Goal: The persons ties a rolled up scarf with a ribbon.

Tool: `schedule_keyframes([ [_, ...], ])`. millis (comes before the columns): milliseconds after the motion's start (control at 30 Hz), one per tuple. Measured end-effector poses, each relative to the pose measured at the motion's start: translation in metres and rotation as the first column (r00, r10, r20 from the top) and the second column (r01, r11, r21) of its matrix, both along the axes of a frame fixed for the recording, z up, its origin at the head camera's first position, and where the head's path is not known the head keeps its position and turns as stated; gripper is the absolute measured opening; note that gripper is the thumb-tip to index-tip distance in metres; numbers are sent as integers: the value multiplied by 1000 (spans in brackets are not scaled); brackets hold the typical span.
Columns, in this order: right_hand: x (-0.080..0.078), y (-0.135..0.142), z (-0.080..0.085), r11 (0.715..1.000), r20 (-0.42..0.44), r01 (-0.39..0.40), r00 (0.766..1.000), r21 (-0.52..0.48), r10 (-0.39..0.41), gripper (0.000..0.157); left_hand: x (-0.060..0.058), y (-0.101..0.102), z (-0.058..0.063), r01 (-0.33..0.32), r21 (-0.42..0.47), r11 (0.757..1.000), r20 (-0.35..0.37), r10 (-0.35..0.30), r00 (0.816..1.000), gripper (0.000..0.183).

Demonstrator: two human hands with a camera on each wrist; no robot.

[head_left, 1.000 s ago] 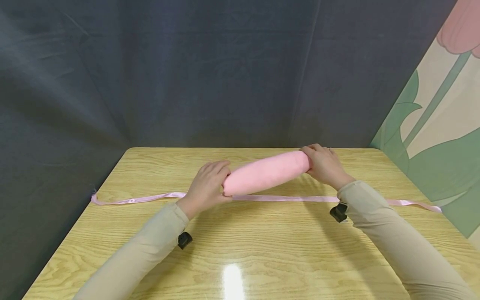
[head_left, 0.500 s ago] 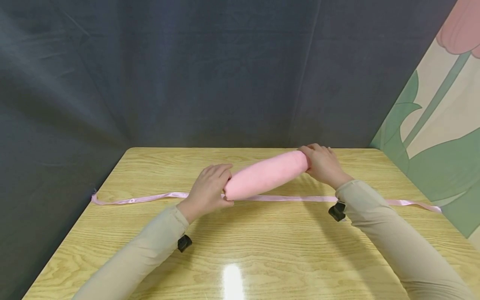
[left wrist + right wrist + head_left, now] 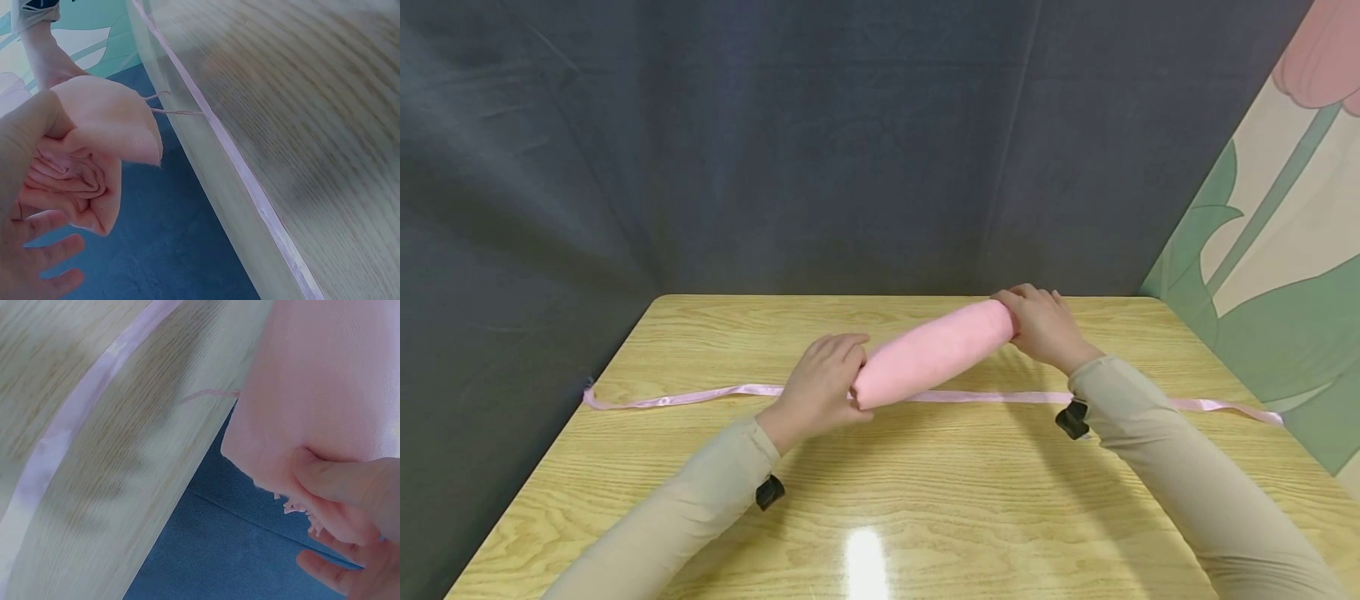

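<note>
A pink rolled scarf (image 3: 936, 354) is held up off the table, slanting with its left end nearer me. My left hand (image 3: 820, 385) grips that end, and the left wrist view shows the spiral layers of the rolled scarf (image 3: 69, 172) with the thumb over its edge. At the farther end, my right hand (image 3: 1047, 327) holds the roll; its thumb presses the scarf (image 3: 325, 381) in the right wrist view, where short fringe hangs below. Loose pink threads (image 3: 178, 112) stick out from the roll. Beneath it, a lilac satin ribbon (image 3: 992, 397) lies stretched across the table.
The wood-grain table (image 3: 925, 517) ends at a dark blue-grey curtain (image 3: 835, 150) behind and on the left. To the right stands a wall panel (image 3: 1285, 275) painted with a tulip. The ribbon reaches both side edges of the table.
The scarf roll's left end has come slightly nearer and to the right with my left hand. My right hand has shifted a little left. The ribbon has stayed in place.
</note>
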State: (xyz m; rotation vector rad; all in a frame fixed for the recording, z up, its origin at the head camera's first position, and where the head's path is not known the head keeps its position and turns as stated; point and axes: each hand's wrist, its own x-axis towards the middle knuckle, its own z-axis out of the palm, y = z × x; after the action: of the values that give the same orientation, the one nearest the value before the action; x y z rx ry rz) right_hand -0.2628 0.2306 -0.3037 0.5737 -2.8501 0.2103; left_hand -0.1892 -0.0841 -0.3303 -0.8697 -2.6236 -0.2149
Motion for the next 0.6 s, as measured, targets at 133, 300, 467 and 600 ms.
schedule_keyframes([
  [133, -1, 1, -1, 1000, 11, -4, 1000, 6, 4, 54, 2, 2, -2, 24, 2, 1000, -42, -24, 999, 55],
  [300, -2, 1, -2, 1000, 11, -19, 1000, 8, 19, 54, 6, 6, -3, 35, -8, 999, -65, -35, 997, 57],
  [467, -2, 1, -1, 1000, 9, -29, 1000, 7, 29, 54, 12, 9, -3, 26, -12, 1000, -63, -27, 998, 61],
  [600, -3, 1, -2, 1000, 27, -29, 999, 4, 29, 53, 17, 12, -3, 15, -19, 1000, -69, -16, 998, 66],
])
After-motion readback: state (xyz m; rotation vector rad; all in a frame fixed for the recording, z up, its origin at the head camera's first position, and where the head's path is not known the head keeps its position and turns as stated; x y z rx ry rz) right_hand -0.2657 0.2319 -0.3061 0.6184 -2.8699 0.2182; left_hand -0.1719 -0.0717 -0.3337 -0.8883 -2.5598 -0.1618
